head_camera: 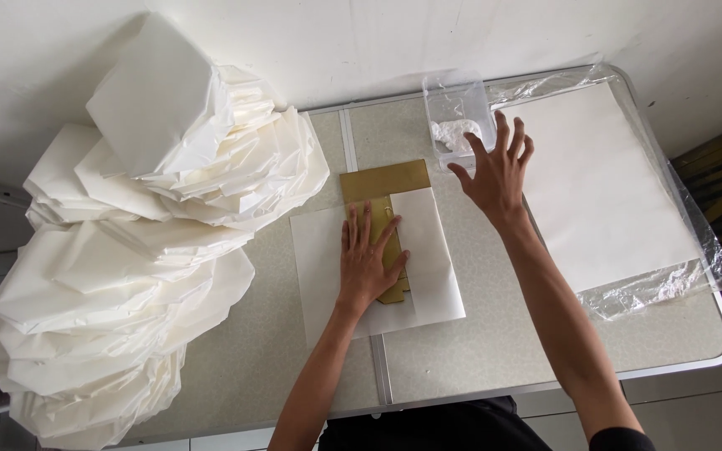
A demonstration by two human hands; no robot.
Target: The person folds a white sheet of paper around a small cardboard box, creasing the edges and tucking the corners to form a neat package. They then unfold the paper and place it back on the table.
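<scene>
My left hand (367, 260) lies flat, fingers spread, on a gold rectangular template (383, 181) and the white paper sheet (440, 280) partly folded over it, at the middle of the table. My right hand (497, 169) hovers open, fingers spread, just beside a small clear plastic box (456, 105) that holds a white paste. It holds nothing.
A big heap of folded white paper pieces (139, 242) fills the left side of the speckled grey folding table (495, 351). A stack of flat white sheets (599, 184) on clear plastic wrap lies at the right. A white wall stands behind.
</scene>
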